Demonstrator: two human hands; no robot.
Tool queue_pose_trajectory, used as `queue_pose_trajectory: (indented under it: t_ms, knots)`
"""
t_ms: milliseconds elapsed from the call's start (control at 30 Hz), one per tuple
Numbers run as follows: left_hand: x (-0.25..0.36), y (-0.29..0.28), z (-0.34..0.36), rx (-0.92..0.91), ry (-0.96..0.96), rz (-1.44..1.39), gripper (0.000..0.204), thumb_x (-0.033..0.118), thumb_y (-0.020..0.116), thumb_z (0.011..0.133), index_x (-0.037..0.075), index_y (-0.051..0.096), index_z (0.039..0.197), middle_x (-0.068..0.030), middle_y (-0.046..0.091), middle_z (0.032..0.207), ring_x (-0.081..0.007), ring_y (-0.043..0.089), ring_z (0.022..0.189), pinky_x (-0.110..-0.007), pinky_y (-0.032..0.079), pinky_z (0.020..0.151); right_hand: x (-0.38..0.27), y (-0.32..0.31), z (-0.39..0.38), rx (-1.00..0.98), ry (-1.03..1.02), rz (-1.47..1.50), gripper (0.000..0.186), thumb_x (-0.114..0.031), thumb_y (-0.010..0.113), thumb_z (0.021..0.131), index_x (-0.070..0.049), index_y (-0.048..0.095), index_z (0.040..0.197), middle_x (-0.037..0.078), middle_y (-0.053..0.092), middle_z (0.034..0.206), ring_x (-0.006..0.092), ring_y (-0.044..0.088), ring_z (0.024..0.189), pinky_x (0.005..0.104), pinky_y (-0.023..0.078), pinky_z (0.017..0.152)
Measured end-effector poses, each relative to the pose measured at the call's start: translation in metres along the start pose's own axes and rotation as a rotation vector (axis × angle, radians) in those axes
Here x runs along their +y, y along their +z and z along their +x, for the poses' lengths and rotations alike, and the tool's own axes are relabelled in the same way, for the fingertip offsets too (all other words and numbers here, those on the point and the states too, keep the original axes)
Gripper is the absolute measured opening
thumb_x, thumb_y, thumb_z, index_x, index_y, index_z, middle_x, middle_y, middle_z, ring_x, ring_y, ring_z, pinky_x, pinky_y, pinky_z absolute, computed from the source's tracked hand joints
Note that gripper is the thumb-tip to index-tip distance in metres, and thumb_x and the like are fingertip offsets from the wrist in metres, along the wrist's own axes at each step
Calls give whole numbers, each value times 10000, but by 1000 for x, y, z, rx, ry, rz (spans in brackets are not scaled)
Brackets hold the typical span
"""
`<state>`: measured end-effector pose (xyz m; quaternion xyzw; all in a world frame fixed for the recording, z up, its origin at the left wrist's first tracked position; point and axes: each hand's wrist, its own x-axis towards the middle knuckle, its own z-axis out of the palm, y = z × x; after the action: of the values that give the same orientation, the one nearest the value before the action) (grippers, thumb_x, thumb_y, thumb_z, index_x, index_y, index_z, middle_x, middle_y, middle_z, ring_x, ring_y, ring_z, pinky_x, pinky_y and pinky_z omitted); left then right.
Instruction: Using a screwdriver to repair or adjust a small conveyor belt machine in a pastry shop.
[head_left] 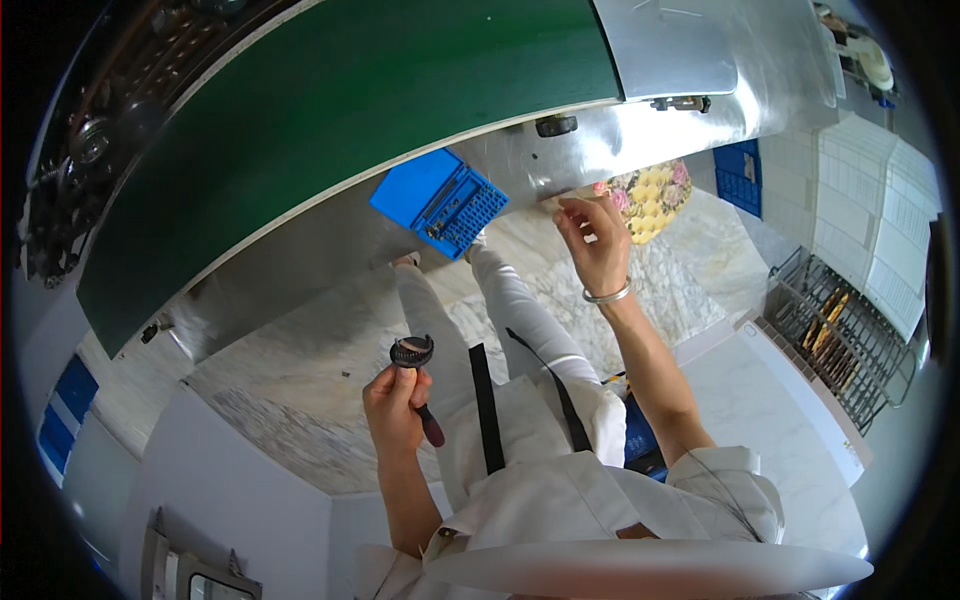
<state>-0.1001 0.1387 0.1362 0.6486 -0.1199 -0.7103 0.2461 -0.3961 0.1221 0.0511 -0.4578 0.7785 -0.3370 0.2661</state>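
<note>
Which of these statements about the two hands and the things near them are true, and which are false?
1. The left hand holds a dark tool with a round head. True.
2. The right hand rests on the person's knee. False: it is raised to the edge of the metal machine.
3. A metal bangle is on the right wrist. True.
4. The blue case is shut. False: it lies open.
5. The green belt is red. False: it is green.
</note>
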Motion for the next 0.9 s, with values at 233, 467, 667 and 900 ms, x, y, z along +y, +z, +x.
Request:
queue_pose_trajectory:
  t_ms: [233, 467, 667, 900]
  knots:
    - [-4, 5, 4, 8, -22, -34, 172, 130, 570, 912, -18, 585, 827, -48, 527, 681, -77, 369, 543, -230, 302, 499, -4, 9, -27, -70, 24, 8, 124, -46, 704, 761, -33, 661, 877, 67, 595, 776, 139, 597, 581, 258, 479, 514]
    - [-9, 3, 6, 2, -35, -25, 194, 151, 570, 915, -16, 581, 818, -45, 522, 677, -76, 369, 539, -227, 301, 500, -9, 19, -38, -141, 46, 41, 90, -42, 702, 761, -31, 655, 838, 67, 586, 754, 147, 577, 562, 268, 476, 517]
    - [-12, 5, 4, -3, -36, -7, 228, 161, 563, 918, -39, 573, 807, -40, 492, 635, -80, 366, 530, -230, 295, 500, -8, 22, -39, -134, 42, 67, 88, -41, 703, 760, -33, 653, 831, 66, 581, 747, 149, 573, 560, 265, 474, 516]
    - [-13, 3, 3, 10, -50, -20, 231, 154, 560, 916, -44, 566, 798, -39, 482, 624, -82, 359, 525, -231, 291, 504, -6, 23, -38, -131, 34, 63, 82, -35, 704, 757, -29, 653, 821, 64, 579, 737, 143, 568, 549, 264, 471, 509]
